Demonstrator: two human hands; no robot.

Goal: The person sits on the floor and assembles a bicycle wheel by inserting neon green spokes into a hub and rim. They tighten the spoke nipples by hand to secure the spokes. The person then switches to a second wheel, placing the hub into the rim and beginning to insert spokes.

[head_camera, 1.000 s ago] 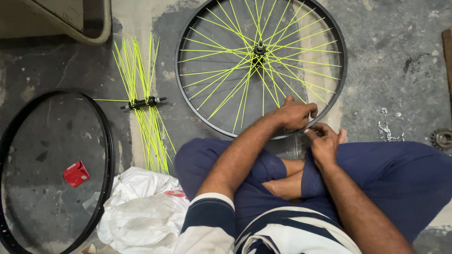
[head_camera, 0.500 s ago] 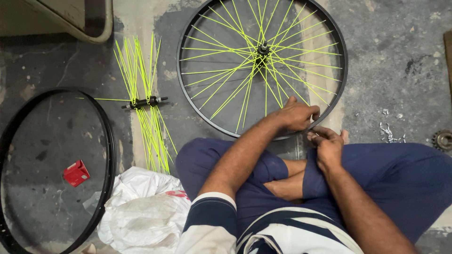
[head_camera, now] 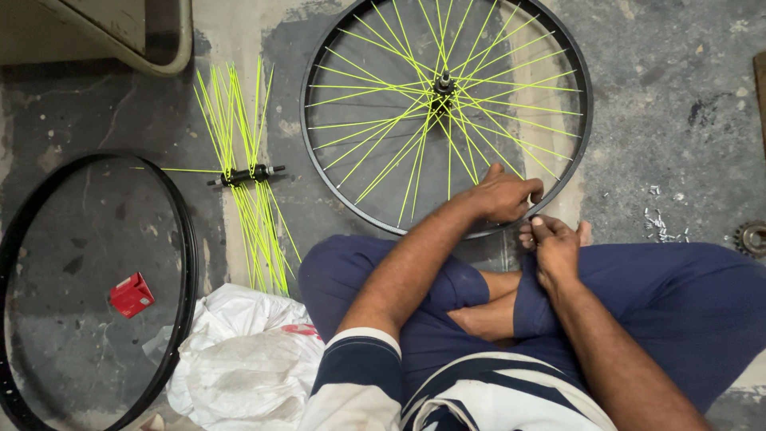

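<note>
Concrete floor (head_camera: 654, 120) bears wheel (head_camera: 447, 112), hands (head_camera: 531, 219) gripping its near rim.

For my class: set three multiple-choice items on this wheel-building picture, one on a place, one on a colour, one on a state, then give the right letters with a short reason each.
1. Where does the small red box lie?
A. inside the bare rim on the floor
B. on the white bag
C. beside the sprocket

2. What colour are the spokes of the laced wheel?
A. silver
B. neon yellow-green
C. red

3. How does the loose hub lie?
A. laced into a rim
B. bare, with no spokes
C. on the floor outside any rim, its spokes fanned out

Answers:
1 A, the box sits within the ring of the spokeless rim.
2 B, every spoke is bright yellow-green.
3 C, it lies between the two rims with spokes spread both ways.

The left hand and right hand work at the wheel's near edge.
</note>
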